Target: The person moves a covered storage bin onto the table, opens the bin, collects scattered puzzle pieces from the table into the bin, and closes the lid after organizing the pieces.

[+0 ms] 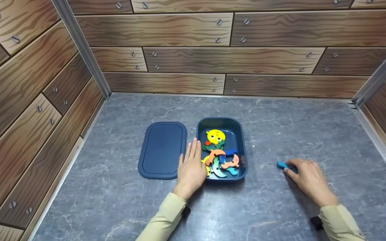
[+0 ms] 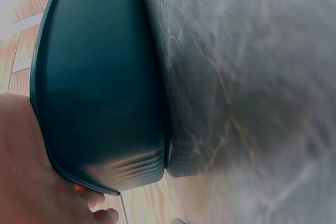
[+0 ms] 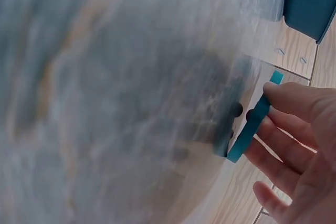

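A dark blue plastic box (image 1: 236,129) stands uncovered at mid-table, with several colourful toy pieces (image 1: 218,167) inside, among them a yellow face piece (image 1: 215,136). My left hand (image 1: 193,170) lies along the box's left side with its fingers straight, touching the rim. In the left wrist view the box wall (image 2: 100,77) fills much of the frame beside that hand. To the right of the box, my right hand (image 1: 308,177) pinches a flat blue toy piece (image 3: 257,116) between thumb and fingers, its edge at the tabletop. Part of the piece is hidden by my fingers.
The box's dark blue lid (image 1: 163,150) lies flat to the left of the box. Wood-patterned panels (image 1: 186,60) wall the grey marbled table (image 1: 300,127) at the back and both sides.
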`<action>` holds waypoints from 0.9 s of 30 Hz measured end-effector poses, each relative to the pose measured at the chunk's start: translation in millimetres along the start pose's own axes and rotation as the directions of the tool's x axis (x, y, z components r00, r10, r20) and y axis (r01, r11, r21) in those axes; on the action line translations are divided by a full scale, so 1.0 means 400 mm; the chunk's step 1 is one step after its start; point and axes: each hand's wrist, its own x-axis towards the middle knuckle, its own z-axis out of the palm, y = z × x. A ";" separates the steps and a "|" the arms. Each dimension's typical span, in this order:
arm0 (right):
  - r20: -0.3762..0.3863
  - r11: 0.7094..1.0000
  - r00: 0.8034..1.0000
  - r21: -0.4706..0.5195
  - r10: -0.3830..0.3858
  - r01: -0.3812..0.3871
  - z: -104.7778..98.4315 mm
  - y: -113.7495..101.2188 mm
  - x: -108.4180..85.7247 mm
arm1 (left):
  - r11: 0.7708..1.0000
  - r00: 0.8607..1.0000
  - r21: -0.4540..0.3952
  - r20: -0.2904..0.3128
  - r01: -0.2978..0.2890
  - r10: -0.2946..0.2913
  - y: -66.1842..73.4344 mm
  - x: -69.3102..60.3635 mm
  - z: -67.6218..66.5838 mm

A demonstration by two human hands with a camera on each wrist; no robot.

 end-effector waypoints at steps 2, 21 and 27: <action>-0.016 1.000 1.000 0.003 -0.002 0.002 0.003 -0.002 -0.001 | 1.000 1.000 0.000 -0.007 -0.002 0.002 0.000 0.000 0.001; -0.150 0.997 0.987 0.037 -0.065 0.071 0.005 -0.050 0.014 | 1.000 1.000 0.007 -0.004 0.000 0.000 0.000 0.000 0.002; -0.189 0.995 0.979 0.043 -0.081 0.091 -0.001 -0.069 0.025 | 1.000 1.000 0.015 0.004 0.006 -0.006 0.002 0.001 -0.001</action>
